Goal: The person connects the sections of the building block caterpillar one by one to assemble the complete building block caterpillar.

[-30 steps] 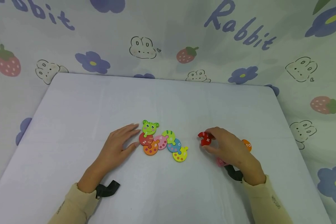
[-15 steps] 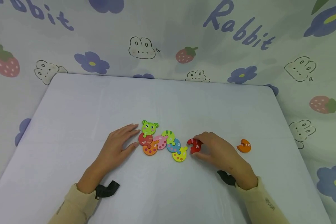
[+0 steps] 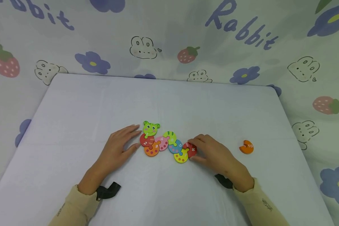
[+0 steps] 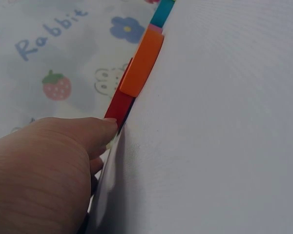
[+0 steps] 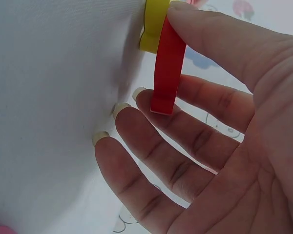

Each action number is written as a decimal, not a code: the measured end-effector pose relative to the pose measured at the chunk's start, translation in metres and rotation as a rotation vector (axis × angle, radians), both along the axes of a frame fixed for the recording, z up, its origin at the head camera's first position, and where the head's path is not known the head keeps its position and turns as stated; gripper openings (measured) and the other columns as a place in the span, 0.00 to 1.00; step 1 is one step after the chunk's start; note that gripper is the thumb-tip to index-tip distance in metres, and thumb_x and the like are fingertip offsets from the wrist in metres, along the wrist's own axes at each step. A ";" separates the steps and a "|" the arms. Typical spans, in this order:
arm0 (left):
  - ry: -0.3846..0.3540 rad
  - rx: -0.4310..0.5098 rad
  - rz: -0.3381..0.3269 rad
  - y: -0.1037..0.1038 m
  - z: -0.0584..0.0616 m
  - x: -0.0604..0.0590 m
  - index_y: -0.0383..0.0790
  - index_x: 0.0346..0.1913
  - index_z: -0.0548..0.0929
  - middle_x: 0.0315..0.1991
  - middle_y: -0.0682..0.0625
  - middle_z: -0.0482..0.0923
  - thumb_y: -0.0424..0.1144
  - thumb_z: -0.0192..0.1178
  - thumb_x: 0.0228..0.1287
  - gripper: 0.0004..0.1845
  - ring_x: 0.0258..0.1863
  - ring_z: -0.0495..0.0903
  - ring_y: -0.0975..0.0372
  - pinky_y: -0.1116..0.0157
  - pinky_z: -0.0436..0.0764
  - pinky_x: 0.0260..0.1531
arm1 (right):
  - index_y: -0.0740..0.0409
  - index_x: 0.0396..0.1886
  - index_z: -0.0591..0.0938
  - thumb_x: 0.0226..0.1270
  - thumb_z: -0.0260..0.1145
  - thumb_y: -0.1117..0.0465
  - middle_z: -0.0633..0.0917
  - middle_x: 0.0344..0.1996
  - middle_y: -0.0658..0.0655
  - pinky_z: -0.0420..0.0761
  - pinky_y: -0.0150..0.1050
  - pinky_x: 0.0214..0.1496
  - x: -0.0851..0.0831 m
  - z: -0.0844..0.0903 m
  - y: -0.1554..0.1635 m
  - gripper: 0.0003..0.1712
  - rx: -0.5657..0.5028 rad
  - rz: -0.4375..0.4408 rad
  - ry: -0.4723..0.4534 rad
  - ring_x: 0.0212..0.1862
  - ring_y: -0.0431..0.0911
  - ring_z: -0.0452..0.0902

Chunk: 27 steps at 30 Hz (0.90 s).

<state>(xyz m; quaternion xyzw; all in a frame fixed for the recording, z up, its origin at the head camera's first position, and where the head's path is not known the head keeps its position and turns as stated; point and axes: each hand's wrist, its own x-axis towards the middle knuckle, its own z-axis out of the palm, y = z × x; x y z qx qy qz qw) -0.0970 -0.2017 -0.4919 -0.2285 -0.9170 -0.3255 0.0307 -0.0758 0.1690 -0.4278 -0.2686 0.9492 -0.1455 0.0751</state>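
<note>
A caterpillar number puzzle lies on the white table, running from a green smiling head (image 3: pixel 150 130) down to a yellow piece (image 3: pixel 181 158). My right hand (image 3: pixel 217 155) pinches the red puzzle piece (image 3: pixel 192 151) numbered 8 between thumb and fingers. That piece meets the yellow one, its notch around the yellow knob; whether it lies fully flat I cannot tell. In the right wrist view its red edge (image 5: pixel 168 68) stands beside the yellow edge (image 5: pixel 154 29). My left hand (image 3: pixel 117 147) rests at the puzzle's left, thumb touching the red piece numbered 2 (image 3: pixel 145 142), fingers relaxed.
An orange piece (image 3: pixel 247 147) numbered 10 lies apart, right of my right hand. A pink piece (image 5: pixel 1 230) shows at the right wrist view's lower corner. Behind the table's far edge hangs a rabbit-patterned cloth (image 3: pixel 164 28).
My right hand has carried the red piece numbered 8 leftward and brought it against the yellow piece. The orange piece has come into full view. My left hand has stayed in place.
</note>
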 end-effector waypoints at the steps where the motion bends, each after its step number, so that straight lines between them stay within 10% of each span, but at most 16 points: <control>1: 0.000 -0.001 0.000 0.000 0.000 0.000 0.42 0.73 0.77 0.76 0.47 0.70 0.40 0.70 0.69 0.30 0.76 0.64 0.49 0.38 0.61 0.70 | 0.55 0.65 0.83 0.61 0.81 0.45 0.83 0.57 0.53 0.83 0.44 0.60 0.000 0.000 0.000 0.36 0.001 0.000 0.000 0.58 0.49 0.79; 27: -0.004 -0.006 0.002 -0.001 0.001 0.001 0.43 0.73 0.77 0.76 0.47 0.70 0.42 0.70 0.69 0.30 0.77 0.64 0.50 0.38 0.61 0.71 | 0.56 0.62 0.84 0.58 0.83 0.48 0.84 0.54 0.53 0.85 0.44 0.58 -0.001 -0.003 0.000 0.35 0.011 -0.020 0.017 0.56 0.48 0.78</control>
